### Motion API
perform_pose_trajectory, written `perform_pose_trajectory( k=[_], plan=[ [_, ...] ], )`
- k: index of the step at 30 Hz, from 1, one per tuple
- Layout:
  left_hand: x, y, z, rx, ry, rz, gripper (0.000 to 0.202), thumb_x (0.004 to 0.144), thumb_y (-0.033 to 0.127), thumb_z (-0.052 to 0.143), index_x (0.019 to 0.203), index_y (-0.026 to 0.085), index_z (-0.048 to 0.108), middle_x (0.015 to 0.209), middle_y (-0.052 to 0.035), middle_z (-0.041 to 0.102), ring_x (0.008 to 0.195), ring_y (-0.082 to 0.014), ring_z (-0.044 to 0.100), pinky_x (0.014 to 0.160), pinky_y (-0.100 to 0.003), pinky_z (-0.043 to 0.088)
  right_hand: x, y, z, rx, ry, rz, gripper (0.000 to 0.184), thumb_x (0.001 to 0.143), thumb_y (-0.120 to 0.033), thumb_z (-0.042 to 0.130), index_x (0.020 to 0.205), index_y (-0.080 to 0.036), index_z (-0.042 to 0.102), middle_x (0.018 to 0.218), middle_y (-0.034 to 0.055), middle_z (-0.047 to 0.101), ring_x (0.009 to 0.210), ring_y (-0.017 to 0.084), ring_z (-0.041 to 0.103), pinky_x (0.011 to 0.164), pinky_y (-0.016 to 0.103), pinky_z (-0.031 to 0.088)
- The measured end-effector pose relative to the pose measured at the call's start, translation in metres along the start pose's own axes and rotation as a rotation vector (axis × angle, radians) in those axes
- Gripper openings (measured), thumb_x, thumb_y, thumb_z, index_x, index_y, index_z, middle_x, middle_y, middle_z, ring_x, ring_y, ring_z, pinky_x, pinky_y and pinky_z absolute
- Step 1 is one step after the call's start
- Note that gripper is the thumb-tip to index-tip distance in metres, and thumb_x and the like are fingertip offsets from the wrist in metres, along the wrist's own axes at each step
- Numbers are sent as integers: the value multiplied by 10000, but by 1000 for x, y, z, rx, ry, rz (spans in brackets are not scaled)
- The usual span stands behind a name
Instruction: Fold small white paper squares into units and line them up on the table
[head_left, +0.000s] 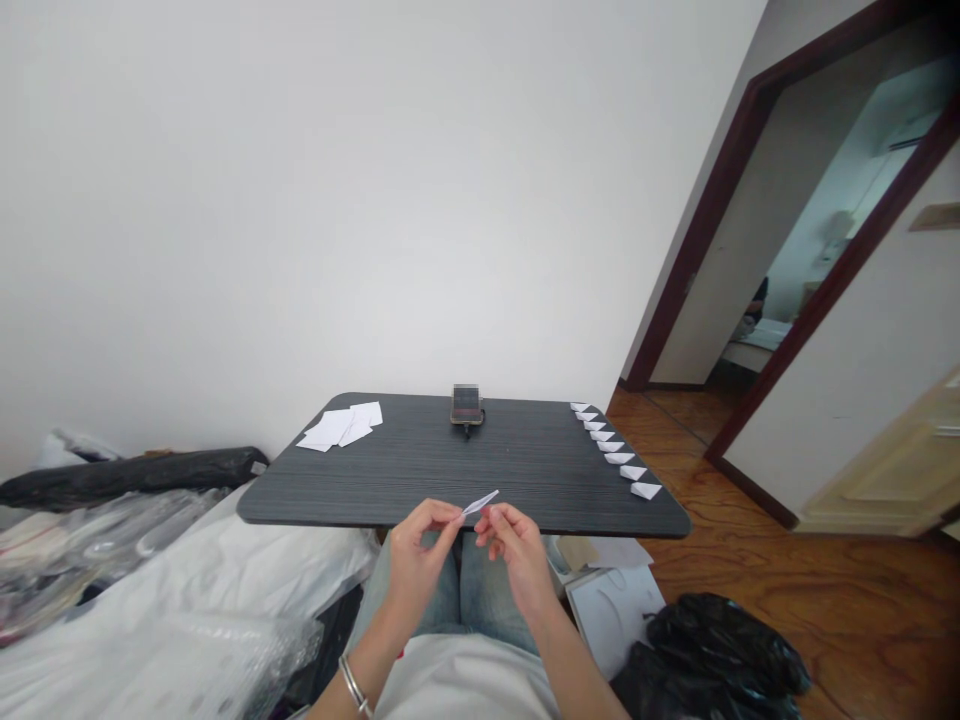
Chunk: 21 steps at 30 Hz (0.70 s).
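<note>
My left hand (421, 552) and my right hand (517, 552) meet above my lap, just in front of the near edge of the dark grey table (465, 470). Between their fingertips they pinch a small folded piece of white paper (480, 502), seen nearly edge-on, its tip pointing up and to the right. Both hands have the fingers closed on it. A silver bracelet sits on my left wrist.
On the table lie loose white paper slips (341, 426) at the far left, a phone (466, 405) standing at the far middle, and a row of several folded paper pieces (613, 447) along the right edge. Plastic sheeting (150, 610) lies left; black bag (720, 650) and doorway (795, 290) are on the right.
</note>
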<state>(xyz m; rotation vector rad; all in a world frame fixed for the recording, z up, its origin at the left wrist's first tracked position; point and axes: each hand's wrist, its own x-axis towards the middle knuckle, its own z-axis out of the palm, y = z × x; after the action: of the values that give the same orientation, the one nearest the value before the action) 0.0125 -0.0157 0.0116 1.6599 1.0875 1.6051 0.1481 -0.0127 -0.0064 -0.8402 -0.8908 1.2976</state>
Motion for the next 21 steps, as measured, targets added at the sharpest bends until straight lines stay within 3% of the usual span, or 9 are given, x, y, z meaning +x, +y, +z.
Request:
perform_pose_trajectory(
  k=[10,21],
  plan=[
    [-2,1,2,77,-57,89,91,764,199,610,687,207,659,727,-36,678,700,-182,618,671,-273,471,-4,-5,4,94,-32,66,296,688,-433,695,678,-152,603,643,7,601,503,88,521,398,164,317],
    [-3,0,2,33,-89,66,85,750,197,617,689,211,675,744,-44,691,724,-192,626,698,-284,470,-4,-6,4,120,-60,108,289,671,-420,707,670,-150,605,624,5,596,482,85,510,387,162,308]
  ],
)
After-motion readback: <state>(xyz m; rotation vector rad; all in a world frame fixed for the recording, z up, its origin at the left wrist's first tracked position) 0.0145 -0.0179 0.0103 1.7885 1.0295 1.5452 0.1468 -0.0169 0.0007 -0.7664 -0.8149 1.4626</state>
